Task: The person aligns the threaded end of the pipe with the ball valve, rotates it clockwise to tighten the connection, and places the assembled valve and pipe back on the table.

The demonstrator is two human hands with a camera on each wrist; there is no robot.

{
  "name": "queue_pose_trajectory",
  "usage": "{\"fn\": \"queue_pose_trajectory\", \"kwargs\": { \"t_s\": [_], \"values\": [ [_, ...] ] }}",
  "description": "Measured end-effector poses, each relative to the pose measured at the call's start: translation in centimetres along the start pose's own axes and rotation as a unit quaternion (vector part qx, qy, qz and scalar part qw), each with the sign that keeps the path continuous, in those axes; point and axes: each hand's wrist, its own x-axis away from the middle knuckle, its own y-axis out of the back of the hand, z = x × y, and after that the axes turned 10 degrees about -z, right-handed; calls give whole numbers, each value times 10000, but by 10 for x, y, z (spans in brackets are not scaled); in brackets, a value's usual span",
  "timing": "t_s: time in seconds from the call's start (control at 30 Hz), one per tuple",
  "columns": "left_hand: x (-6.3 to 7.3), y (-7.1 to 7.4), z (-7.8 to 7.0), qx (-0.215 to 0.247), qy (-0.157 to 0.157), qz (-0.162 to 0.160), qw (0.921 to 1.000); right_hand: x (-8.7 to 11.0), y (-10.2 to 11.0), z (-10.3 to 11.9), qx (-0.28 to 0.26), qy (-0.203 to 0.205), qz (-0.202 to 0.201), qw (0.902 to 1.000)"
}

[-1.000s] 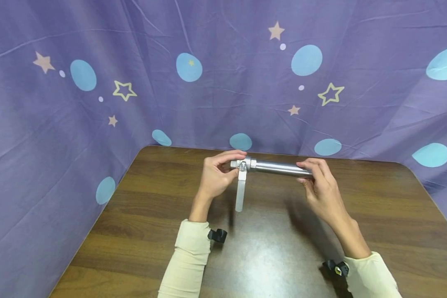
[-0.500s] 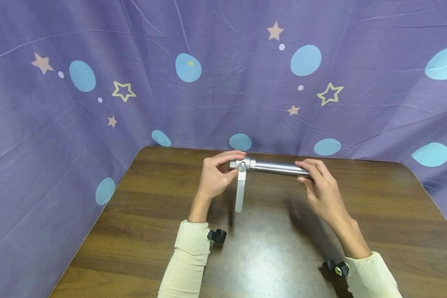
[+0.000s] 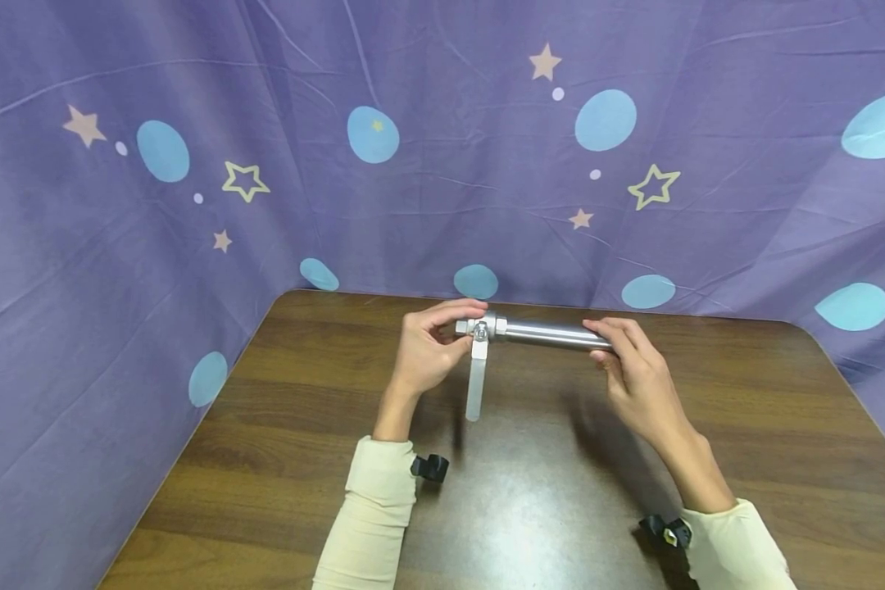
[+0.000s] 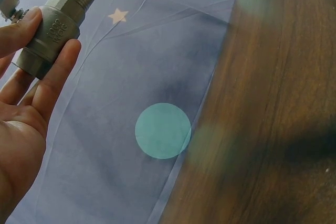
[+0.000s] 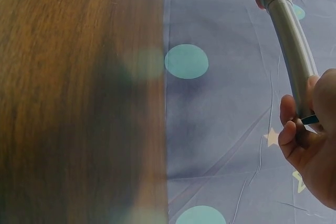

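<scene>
A metal ball valve (image 3: 490, 326) with a flat lever handle (image 3: 476, 387) is joined to a shiny steel pipe (image 3: 549, 333). My left hand (image 3: 429, 352) grips the valve body between thumb and fingers, and the lever hangs toward me. Raised lettering shows on the valve body (image 4: 52, 32) in the left wrist view. At the pipe's other end, my right hand (image 3: 637, 377) holds the tube with thumb and fingers wrapped round it. Both hands keep the piece level above the table. In the right wrist view the fingers partly hide the pipe's near end.
Below lies a brown wooden table (image 3: 265, 459) with rounded far corners. A purple curtain (image 3: 442, 205) printed with stars and blue ovals hangs behind it and along the left side. Black wrist mounts (image 3: 431, 468) sit at both cream sleeves (image 3: 369, 516).
My right hand's fingers have shifted slightly leftward and down along the pipe. The left hand and the valve stay nearly still.
</scene>
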Motion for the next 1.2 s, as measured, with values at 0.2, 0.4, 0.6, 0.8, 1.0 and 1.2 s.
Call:
{"fn": "queue_pose_trajectory", "kwargs": {
  "t_s": [0.2,0.4,0.6,0.8,1.0,1.2],
  "values": [
    [1,0,0,-20,-29,-7,10000,0,-1,1,-78,43,22,10000],
    [0,0,-1,34,28,-69,10000,1,1,2,-217,-69,105,9997],
    [0,0,-1,70,43,-61,9999,3,0,1,-55,-100,66,9999],
    [1,0,0,32,-28,-42,10000,3,0,2,-3,-108,33,9999],
    [1,0,0,56,-51,-34,10000,1,-1,2,34,-74,-64,9999],
    [0,0,0,53,-41,-34,10000,0,-1,2,15,-23,-96,10000]
  ]
}}
